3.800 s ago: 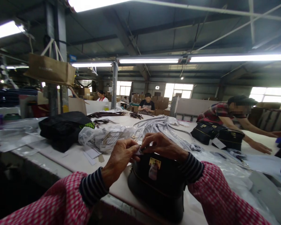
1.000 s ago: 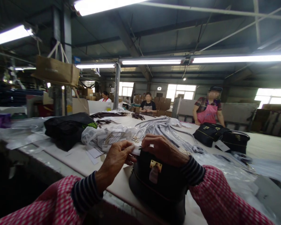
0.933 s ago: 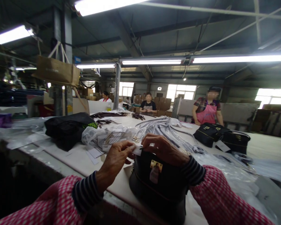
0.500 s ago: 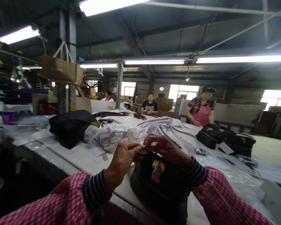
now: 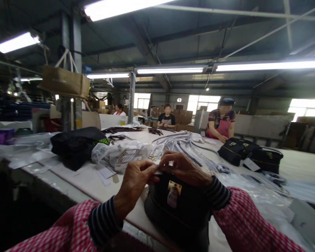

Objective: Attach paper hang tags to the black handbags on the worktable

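Observation:
A black handbag (image 5: 178, 217) with a gold clasp (image 5: 174, 187) stands upright at the table's near edge, directly before me. A scrap of clear wrap hangs over the lower part of the clasp. Above the bag's top left corner, my left hand (image 5: 136, 183) pinches a small pale strip (image 5: 157, 168) between thumb and fingers. From the other side, the bent fingers of my right hand (image 5: 185, 169) meet at the same strip, the wrist lying over the bag's top. The fingers partly hide the strip, so its kind is unclear.
Wrapped straps (image 5: 177, 143) fan across the white table (image 5: 294, 159). Left are a clear plastic bag of parts (image 5: 126, 155) and a black cloth bag (image 5: 77, 145). Two black handbags (image 5: 235, 151) lie right, near a co-worker in a pink apron (image 5: 220, 127). Plastic sheeting (image 5: 254, 196) covers the near right.
Both hands stay pinched at the strip with small finger shifts. The view has turned slightly right. The co-worker at right now reaches down by the black handbags.

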Available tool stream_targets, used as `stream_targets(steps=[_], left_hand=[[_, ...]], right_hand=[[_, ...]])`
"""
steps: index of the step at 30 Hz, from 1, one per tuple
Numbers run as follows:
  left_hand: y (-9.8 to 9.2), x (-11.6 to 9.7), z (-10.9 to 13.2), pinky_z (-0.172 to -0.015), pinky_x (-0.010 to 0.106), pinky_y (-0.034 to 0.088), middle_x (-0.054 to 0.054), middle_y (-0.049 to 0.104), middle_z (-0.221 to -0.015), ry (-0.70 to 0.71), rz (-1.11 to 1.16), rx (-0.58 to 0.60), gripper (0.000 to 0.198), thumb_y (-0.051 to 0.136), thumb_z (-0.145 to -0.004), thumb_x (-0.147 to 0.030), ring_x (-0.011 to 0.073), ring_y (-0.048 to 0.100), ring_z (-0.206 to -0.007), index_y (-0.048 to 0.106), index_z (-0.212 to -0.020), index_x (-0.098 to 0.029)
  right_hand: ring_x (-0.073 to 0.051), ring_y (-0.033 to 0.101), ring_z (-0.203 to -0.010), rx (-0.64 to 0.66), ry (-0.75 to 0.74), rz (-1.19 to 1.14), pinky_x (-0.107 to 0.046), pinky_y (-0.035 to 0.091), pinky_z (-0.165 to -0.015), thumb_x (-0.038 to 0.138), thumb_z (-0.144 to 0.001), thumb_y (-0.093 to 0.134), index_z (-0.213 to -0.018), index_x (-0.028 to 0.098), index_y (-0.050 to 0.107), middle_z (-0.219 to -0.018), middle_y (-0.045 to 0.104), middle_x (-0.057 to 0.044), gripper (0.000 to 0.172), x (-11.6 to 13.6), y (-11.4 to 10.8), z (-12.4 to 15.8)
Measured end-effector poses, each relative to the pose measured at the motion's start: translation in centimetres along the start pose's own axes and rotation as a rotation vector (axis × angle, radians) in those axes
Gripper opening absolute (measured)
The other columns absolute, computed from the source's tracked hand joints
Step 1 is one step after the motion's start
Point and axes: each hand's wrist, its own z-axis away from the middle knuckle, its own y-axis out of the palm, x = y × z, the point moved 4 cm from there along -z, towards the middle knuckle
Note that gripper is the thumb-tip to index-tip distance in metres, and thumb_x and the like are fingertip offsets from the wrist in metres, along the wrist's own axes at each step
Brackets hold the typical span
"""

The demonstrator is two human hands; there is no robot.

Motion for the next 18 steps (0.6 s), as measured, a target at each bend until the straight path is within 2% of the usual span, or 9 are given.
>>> stream_targets(steps=[3, 7, 10, 14, 18], left_hand=[[-0.3, 0.3, 0.2, -0.055, 0.022, 0.048, 0.006, 0.072, -0.073, 0.005, 0.012, -0.052, 0.028, 0.071, -0.076, -0.038, 0.0163, 0.068, -0.06, 0.072, -0.087, -0.011], [-0.4, 0.6, 0.2, -0.056, 0.024, 0.046, 0.006, 0.07, -0.069, -0.08, 0.071, -0.086, 0.03, 0.071, -0.072, -0.038, 0.0176, 0.068, -0.061, 0.07, -0.086, -0.012], [-0.3, 0.2, 0.1, -0.058, 0.023, 0.044, 0.004, 0.07, -0.071, -0.112, 0.066, -0.091, 0.027, 0.07, -0.069, -0.037, 0.0163, 0.066, -0.063, 0.069, -0.081, -0.013], [-0.3, -0.2, 0.1, -0.061, 0.025, 0.041, 0.002, 0.068, -0.07, -0.14, -0.01, -0.076, 0.023, 0.068, -0.068, -0.036, 0.0153, 0.064, -0.064, 0.067, -0.077, -0.015], [-0.6, -0.2, -0.1, -0.06, 0.024, 0.038, 0.001, 0.066, -0.067, -0.145, -0.057, -0.087, 0.02, 0.067, -0.068, -0.034, 0.0139, 0.059, -0.063, 0.066, -0.075, -0.015]], right_hand=[[-0.015, 0.056, -0.083, 0.0, -0.005, 0.109, -0.025, 0.043, -0.065, 0.035, -0.091, 0.067, -0.101, 0.017, 0.069, -0.094, 0.06, -0.004, 0.02, 0.8, -0.2, 0.2], [-0.015, 0.055, -0.082, 0.028, -0.115, 0.335, -0.027, 0.042, -0.071, 0.046, -0.082, 0.076, -0.091, 0.018, 0.067, -0.09, 0.06, -0.003, 0.031, 1.4, 0.1, 0.0], [-0.015, 0.055, -0.08, 0.053, -0.128, 0.489, -0.027, 0.041, -0.071, 0.048, -0.085, 0.072, -0.088, 0.018, 0.068, -0.09, 0.059, -0.002, 0.03, 1.3, 0.7, -0.3], [-0.013, 0.055, -0.077, 0.107, -0.123, 0.535, -0.025, 0.041, -0.07, 0.035, -0.093, 0.065, -0.085, 0.018, 0.069, -0.088, 0.059, -0.002, 0.019, 1.2, 1.1, -0.5], [-0.012, 0.056, -0.075, 0.081, -0.107, 0.509, -0.024, 0.041, -0.07, 0.02, -0.092, 0.063, -0.083, 0.017, 0.067, -0.087, 0.059, -0.001, 0.01, 1.3, 0.8, -0.4]])
